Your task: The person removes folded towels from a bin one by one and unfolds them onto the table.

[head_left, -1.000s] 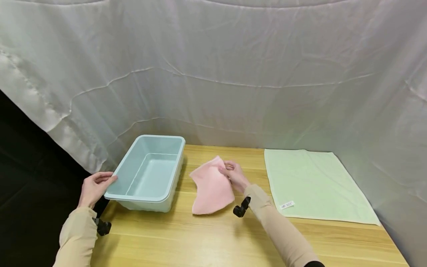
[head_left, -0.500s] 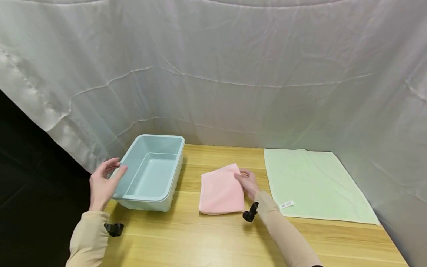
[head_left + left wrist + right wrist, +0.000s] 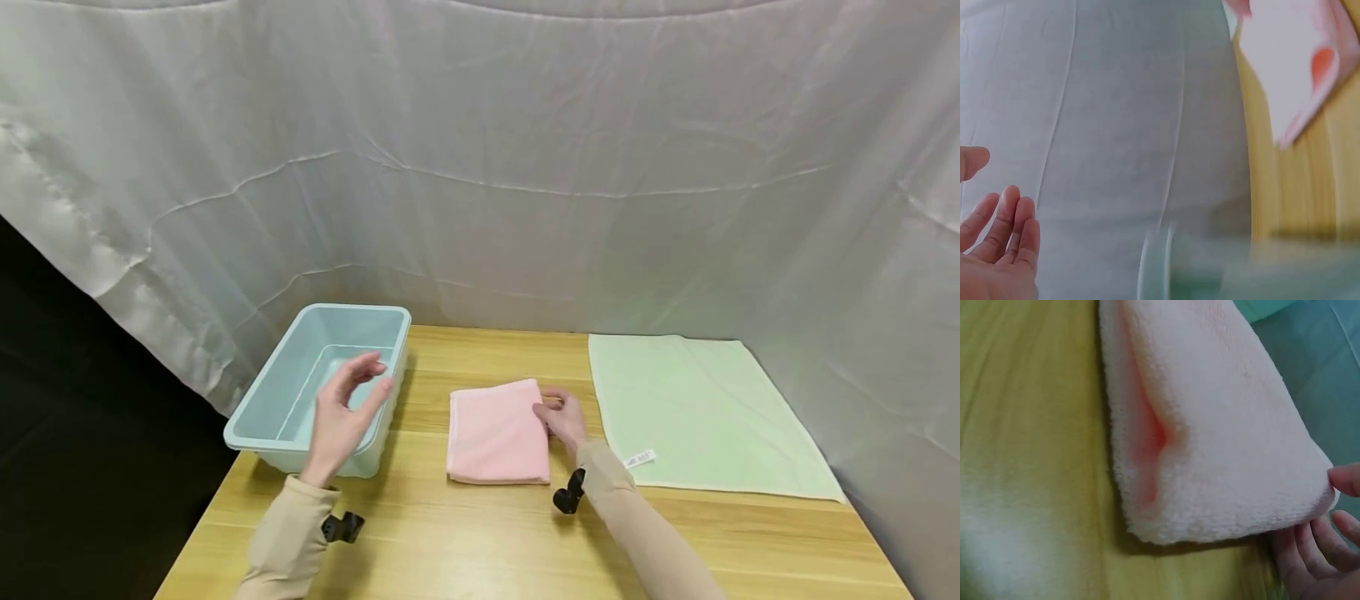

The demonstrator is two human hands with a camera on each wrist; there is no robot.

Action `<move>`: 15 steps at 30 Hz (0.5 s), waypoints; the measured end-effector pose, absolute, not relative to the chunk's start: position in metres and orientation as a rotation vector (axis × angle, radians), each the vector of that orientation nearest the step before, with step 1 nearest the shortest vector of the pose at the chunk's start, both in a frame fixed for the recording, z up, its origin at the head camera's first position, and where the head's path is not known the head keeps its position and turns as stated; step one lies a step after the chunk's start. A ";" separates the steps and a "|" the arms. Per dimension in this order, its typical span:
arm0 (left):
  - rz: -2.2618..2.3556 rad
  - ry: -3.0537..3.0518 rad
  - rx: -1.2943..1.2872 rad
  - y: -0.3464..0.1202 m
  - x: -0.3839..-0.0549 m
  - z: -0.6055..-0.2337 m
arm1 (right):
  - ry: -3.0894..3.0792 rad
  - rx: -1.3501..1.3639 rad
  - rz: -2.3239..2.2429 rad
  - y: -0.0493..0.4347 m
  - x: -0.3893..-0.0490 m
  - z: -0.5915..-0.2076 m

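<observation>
A folded pink towel point(image 3: 497, 433) lies on the wooden table, roughly square. My right hand point(image 3: 564, 418) pinches its right edge, thumb on top; the right wrist view shows the thumb point(image 3: 1345, 479) on the towel's corner and the fingers beneath. In that view the towel point(image 3: 1229, 437) has a loose fold standing open along one side. My left hand point(image 3: 347, 417) is raised in front of the light blue plastic bin point(image 3: 262, 396), thumb and fingers apart, with nothing between them. In the left wrist view the left hand point(image 3: 1004, 250) is likewise free of any object.
A pale green towel point(image 3: 712, 417) with a white label point(image 3: 640, 459) is spread flat at the right of the table point(image 3: 465, 542). Behind everything hangs a grey curtain point(image 3: 480, 183). The bin stands at the table's left edge, beside black cloth point(image 3: 75, 433).
My left hand has left the bin's rim and moved right. The pink towel, earlier raised and uneven, now lies flat and square; my right hand has shifted slightly right and down with it.
</observation>
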State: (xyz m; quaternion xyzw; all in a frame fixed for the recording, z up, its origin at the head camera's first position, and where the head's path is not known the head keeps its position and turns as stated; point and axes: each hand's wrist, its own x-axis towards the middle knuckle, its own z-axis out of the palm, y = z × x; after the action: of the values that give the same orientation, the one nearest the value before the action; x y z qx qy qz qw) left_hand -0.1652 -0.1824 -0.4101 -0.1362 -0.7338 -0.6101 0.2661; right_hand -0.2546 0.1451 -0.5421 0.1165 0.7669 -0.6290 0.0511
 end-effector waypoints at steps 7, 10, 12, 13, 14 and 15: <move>-1.854 -2.103 -0.374 -0.138 -0.172 -0.444 | 2.457 0.324 -1.982 0.145 -0.241 -0.540; -1.975 -2.169 -0.303 -0.124 -0.175 -0.463 | 2.432 0.252 -2.044 0.140 -0.232 -0.536; -2.028 -2.213 -0.248 -0.118 -0.178 -0.476 | 2.405 0.174 -2.066 0.135 -0.225 -0.533; -2.054 -2.230 -0.219 -0.116 -0.179 -0.483 | 2.382 0.135 -2.077 0.133 -0.222 -0.533; -2.068 -2.253 -0.192 -0.114 -0.180 -0.489 | 2.358 0.097 -2.087 0.131 -0.219 -0.533; -2.071 -2.274 -0.172 -0.113 -0.181 -0.496 | 2.343 0.066 -2.087 0.128 -0.217 -0.533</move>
State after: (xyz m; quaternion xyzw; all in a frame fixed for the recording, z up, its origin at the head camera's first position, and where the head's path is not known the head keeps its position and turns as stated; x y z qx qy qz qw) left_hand -0.1812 -0.1132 -0.4959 -0.0557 -0.7378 -0.6720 0.0306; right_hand -0.2168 0.1284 -0.5334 0.0210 0.7465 -0.6651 0.0017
